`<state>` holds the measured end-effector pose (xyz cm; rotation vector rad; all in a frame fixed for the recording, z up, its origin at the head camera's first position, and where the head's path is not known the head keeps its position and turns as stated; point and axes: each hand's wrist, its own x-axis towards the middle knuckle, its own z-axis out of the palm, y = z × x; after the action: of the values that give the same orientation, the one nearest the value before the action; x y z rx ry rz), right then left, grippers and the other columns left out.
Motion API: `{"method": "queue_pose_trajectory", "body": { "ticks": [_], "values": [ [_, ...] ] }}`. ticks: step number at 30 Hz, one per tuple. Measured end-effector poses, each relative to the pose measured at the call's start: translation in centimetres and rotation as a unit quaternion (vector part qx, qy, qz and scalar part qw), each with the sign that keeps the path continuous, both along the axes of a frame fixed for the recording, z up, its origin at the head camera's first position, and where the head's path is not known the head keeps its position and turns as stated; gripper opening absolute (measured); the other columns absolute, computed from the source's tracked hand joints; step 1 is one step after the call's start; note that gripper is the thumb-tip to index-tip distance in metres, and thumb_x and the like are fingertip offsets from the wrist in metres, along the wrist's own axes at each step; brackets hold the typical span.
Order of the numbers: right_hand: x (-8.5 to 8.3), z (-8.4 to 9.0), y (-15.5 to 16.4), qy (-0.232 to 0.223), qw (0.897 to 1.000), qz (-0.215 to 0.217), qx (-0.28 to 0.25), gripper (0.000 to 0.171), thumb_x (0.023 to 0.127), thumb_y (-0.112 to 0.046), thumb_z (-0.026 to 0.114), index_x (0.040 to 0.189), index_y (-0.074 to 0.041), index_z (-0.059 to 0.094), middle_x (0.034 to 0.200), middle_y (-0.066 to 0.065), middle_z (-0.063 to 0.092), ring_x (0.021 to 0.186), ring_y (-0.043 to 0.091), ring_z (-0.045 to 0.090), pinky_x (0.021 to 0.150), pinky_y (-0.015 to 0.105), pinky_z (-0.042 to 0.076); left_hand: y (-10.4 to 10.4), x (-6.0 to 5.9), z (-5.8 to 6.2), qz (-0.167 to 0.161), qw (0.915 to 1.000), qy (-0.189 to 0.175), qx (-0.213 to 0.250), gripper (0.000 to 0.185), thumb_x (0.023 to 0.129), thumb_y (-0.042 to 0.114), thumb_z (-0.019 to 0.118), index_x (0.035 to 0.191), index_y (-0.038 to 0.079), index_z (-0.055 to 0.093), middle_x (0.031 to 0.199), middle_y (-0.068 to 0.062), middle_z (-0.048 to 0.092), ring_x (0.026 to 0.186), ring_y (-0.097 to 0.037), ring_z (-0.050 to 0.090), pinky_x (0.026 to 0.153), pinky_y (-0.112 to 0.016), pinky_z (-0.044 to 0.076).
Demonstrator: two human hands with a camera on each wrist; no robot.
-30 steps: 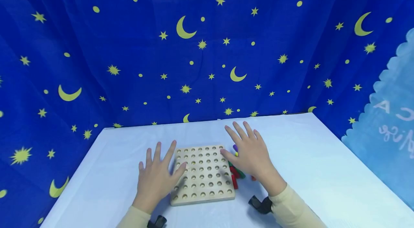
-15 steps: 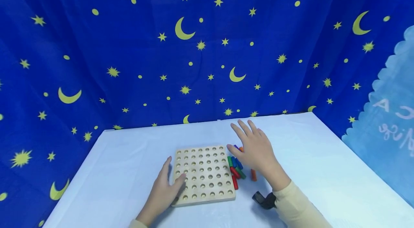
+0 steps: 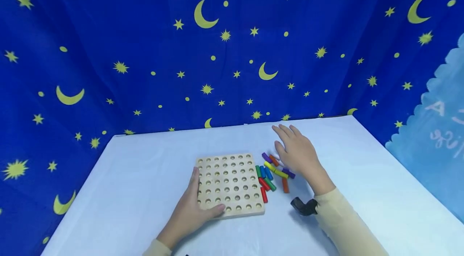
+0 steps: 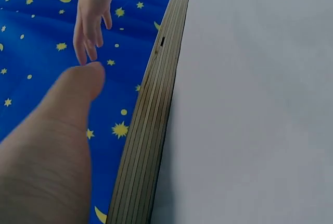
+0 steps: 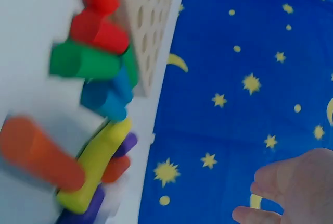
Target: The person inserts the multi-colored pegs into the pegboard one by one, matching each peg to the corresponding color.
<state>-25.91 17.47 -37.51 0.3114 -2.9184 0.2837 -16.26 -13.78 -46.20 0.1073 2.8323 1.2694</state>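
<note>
While we look down at the table (image 3: 145,175), nearest things come first:
Left hand (image 3: 190,211): fingers relaxed, resting on the near left corner of the pegboard (image 3: 230,183) — thumb along its near edge.
Pegs (image 3: 270,175): loose coloured heap just beside our right hand (image 3: 295,153).
Right hand: fingers spread flat, gripping nothing — hovering at the heap's far side.

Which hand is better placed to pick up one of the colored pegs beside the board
Probably the right hand. It hovers open just beside the pile of colored pegs at the pegboard's right edge. The left hand rests on the board's near left corner, on the far side from the pegs.
</note>
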Motion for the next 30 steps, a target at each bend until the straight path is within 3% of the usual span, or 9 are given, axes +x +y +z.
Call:
{"method": "queue_pose_trajectory", "body": {
  "ticks": [7, 11, 20, 25, 30],
  "values": [
    [-1.1, 0.3, 1.2, -0.03, 0.999, -0.002, -0.009, 0.055, 0.103, -0.031, 0.05, 0.154, -0.016, 0.037, 0.156, 0.015, 0.041, 0.147, 0.041, 0.029, 0.116, 0.064, 0.029, 0.0, 0.7, 1.2, -0.019, 0.9969, 0.048, -0.06, 0.144, 0.061, 0.082, 0.072, 0.16, 0.012, -0.005, 0.168, -0.009, -0.004, 0.155, -0.031, 0.008, 0.122, -0.051, 0.022],
    [-1.4, 0.5, 1.4, -0.055, 0.998, 0.01, -0.012, 0.052, 0.1, -0.032, 0.055, 0.149, -0.016, 0.046, 0.15, 0.014, 0.048, 0.144, 0.038, 0.036, 0.115, 0.062, 0.033, -0.1, 1.2, 1.8, -0.022, 0.9937, 0.067, -0.087, 0.143, 0.062, 0.084, 0.07, 0.16, 0.011, -0.004, 0.168, -0.011, -0.001, 0.155, -0.031, 0.008, 0.122, -0.051, 0.023],
    [-0.6, 0.3, 1.2, -0.124, 0.989, 0.073, -0.009, 0.033, 0.094, -0.03, 0.066, 0.123, -0.015, 0.07, 0.121, 0.007, 0.066, 0.113, 0.028, 0.054, 0.099, 0.051, 0.049, 0.1, 2.9, 2.8, -0.013, 0.9907, 0.053, -0.125, 0.144, 0.061, 0.089, 0.065, 0.16, 0.012, -0.006, 0.168, -0.011, 0.0, 0.155, -0.033, 0.01, 0.121, -0.055, 0.025],
    [-0.1, 0.6, 0.8, -0.145, 0.986, 0.079, 0.035, 0.037, 0.091, -0.03, 0.071, 0.123, -0.011, 0.07, 0.112, 0.008, 0.069, 0.1, 0.025, 0.054, 0.091, 0.043, 0.052, 0.5, 3.7, 3.2, -0.011, 0.9897, 0.045, -0.135, 0.145, 0.06, 0.091, 0.063, 0.16, 0.014, -0.008, 0.168, -0.01, -0.002, 0.155, -0.032, 0.009, 0.121, -0.054, 0.025],
    [0.2, 1.0, 0.4, -0.164, 0.982, 0.074, 0.057, 0.038, 0.089, -0.025, 0.073, 0.124, -0.009, 0.069, 0.108, 0.009, 0.072, 0.095, 0.025, 0.059, 0.09, 0.044, 0.055, 0.9, 4.6, 3.7, -0.01, 0.989, 0.042, -0.142, 0.146, 0.059, 0.092, 0.062, 0.159, 0.013, -0.009, 0.168, -0.011, -0.003, 0.155, -0.033, 0.009, 0.122, -0.053, 0.023]
  ]
}}
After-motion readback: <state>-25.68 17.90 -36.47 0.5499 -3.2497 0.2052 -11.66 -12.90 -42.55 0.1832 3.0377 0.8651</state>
